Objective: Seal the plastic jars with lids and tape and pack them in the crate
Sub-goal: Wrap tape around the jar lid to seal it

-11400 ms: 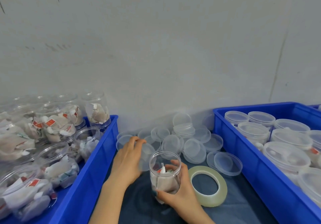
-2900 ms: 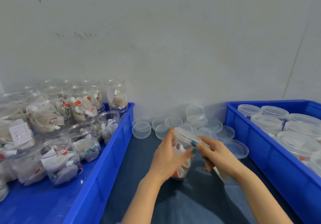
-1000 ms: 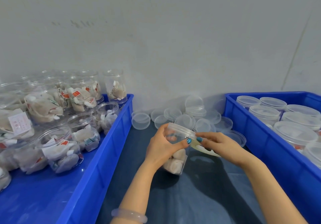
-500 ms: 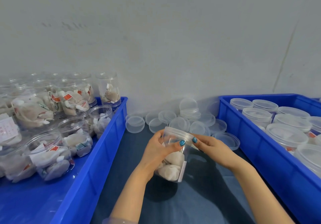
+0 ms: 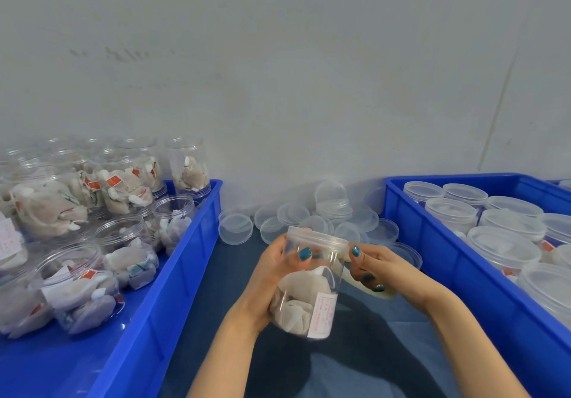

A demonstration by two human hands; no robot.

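Observation:
My left hand (image 5: 270, 269) grips a clear plastic jar (image 5: 309, 298), lifted and tilted over the dark cloth at centre. The jar holds pale tea bags and a white slip with red print. A translucent lid (image 5: 318, 237) sits on its mouth. My right hand (image 5: 378, 266) is at the jar's right side, with its thumb against the lid's rim. Its fingers are curled round a yellowish tape roll (image 5: 386, 294), which the hand mostly hides. The blue crate (image 5: 411, 237) on the right holds several lidded jars (image 5: 500, 246).
A second blue crate (image 5: 182, 261) on the left is full of open jars (image 5: 77, 286) of tea bags. Several loose lids (image 5: 309, 217) lie piled against the grey wall behind my hands. Dark blue cloth (image 5: 355, 351) covers the table between the crates.
The jar has come up and closer to the camera, tilted more toward me. My right thumb has moved along the lid's rim to its right side.

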